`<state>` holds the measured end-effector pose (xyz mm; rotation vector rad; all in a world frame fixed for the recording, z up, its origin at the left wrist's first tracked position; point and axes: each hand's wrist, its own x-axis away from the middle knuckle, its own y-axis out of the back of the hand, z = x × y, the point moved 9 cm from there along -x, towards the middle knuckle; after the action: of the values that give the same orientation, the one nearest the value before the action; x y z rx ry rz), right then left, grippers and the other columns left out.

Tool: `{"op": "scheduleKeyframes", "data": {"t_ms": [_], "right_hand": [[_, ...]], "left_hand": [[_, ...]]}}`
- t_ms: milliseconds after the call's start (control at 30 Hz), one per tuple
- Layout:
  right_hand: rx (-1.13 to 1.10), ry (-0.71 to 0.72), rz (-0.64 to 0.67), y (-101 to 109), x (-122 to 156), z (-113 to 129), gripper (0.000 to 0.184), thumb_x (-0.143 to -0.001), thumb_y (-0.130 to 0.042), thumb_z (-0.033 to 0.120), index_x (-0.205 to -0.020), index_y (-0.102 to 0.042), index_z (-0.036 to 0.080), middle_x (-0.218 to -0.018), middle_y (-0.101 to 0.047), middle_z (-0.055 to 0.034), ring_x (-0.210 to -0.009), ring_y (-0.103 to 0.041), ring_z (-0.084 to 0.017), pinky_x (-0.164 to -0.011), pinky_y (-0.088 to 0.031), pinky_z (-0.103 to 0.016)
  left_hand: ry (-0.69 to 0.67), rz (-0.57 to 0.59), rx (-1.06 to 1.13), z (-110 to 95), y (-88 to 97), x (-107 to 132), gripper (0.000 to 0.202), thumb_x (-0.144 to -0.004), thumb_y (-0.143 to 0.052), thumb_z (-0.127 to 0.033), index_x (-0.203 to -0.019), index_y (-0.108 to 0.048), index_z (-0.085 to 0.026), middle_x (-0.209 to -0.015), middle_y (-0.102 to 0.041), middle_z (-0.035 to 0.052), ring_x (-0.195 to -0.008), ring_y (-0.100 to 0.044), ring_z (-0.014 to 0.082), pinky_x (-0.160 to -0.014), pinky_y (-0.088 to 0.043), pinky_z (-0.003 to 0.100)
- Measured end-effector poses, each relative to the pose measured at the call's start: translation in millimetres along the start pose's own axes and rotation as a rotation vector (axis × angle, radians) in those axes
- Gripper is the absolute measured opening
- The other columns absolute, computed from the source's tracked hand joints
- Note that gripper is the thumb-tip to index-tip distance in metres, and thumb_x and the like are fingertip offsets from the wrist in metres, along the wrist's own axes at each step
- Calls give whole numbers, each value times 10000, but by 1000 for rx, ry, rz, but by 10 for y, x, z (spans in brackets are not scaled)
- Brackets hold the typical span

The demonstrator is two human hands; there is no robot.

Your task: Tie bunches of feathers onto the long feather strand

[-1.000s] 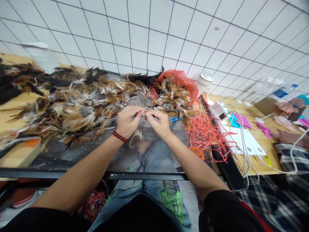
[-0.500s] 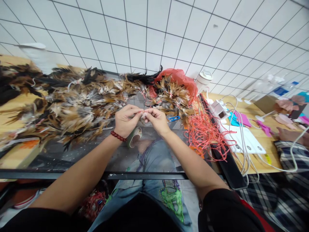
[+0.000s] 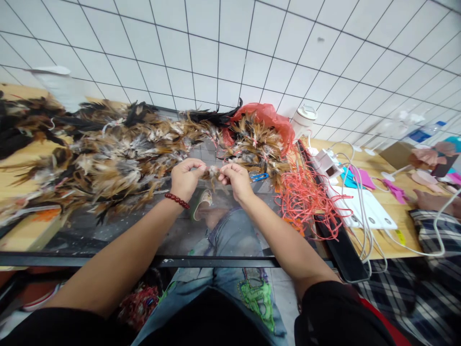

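My left hand (image 3: pixel 185 181), above a beaded bracelet, has its thumb and forefinger pressed together at the left side of a small brown and grey feather bundle (image 3: pixel 212 173). My right hand (image 3: pixel 236 180) is closed in a pinch just right of the bundle, fingers curled in. The bundle hangs between the two sets of fingertips, over the glass tabletop (image 3: pixel 173 235). What lies inside each pinch is too small to make out. Near my right fingers lie blue thread snips (image 3: pixel 259 177). A tangle of red plastic string (image 3: pixel 306 199) spreads further right.
Feather bunches (image 3: pixel 122 154) cover the left side. More feathers (image 3: pixel 255 137) lie by a red plastic bag (image 3: pixel 268 115). A white lidded cup (image 3: pixel 305 117), chargers with cables (image 3: pixel 360 202) and a white power strip (image 3: pixel 370 211) stand right. A person in plaid (image 3: pixel 432 235) sits there.
My hands have drawn apart sideways from touching fingertips. The feather bundle now shows in the gap between them. The things on the table have not moved.
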<state>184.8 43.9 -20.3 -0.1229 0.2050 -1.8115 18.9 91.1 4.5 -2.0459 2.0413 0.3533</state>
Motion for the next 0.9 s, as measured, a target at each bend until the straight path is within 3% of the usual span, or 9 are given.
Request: {"op": "scheduleKeyframes", "data": {"t_ms": [100,200,300,467,700,900], "right_hand": [[151,84,36,-46,26,18,104,-705,-572,278,-668,-581,182,-540,-603,49,-425,-485,-68,-449,-371,-184],[310,138,56,-64,45,17,139,-736,-560,316,-692,-592,189,-559,-597,52,-445,-494,-74,-468,-386,-192],[332,166,37,-24,20,13,172,-747,-562,351,-719,-608,187,-582,-591,48,-459,-501,-78,-479,-400,-195],[235,155,16,32,-26,-14,192,-732,-583,361,-737,-628,175,-632,-610,30,-464,-491,-78,-475,-406,-200],[400,240,1,68,-9,109,144,-731,-573,305,-706,-640,180,-648,-615,29,-601,-500,-99,-599,-413,-207],[507,205,-47,92,-40,74,101,-709,-546,233,-644,-606,184,-565,-550,54,-554,-457,-93,-595,-375,-212]], "left_hand": [[92,-40,143,8,16,5,76,-583,-734,-189,-580,-662,-166,-715,-644,26,-674,-546,123,-636,-442,245],[266,107,318,39,-153,67,130,-606,-744,-240,-643,-663,-145,-746,-665,47,-520,-442,70,-457,-313,205],[371,241,417,45,-302,153,189,-610,-763,-267,-655,-632,-139,-744,-675,58,-507,-454,66,-436,-289,191],[340,367,327,62,-394,191,229,-567,-805,-281,-629,-632,-145,-672,-674,50,-598,-554,111,-558,-429,223],[380,409,184,160,-389,176,276,-559,-804,-337,-644,-633,-138,-644,-658,43,-485,-449,67,-433,-303,194],[360,386,209,143,-395,183,289,-563,-797,-330,-653,-591,-149,-606,-625,8,-434,-394,45,-402,-270,177]]}}
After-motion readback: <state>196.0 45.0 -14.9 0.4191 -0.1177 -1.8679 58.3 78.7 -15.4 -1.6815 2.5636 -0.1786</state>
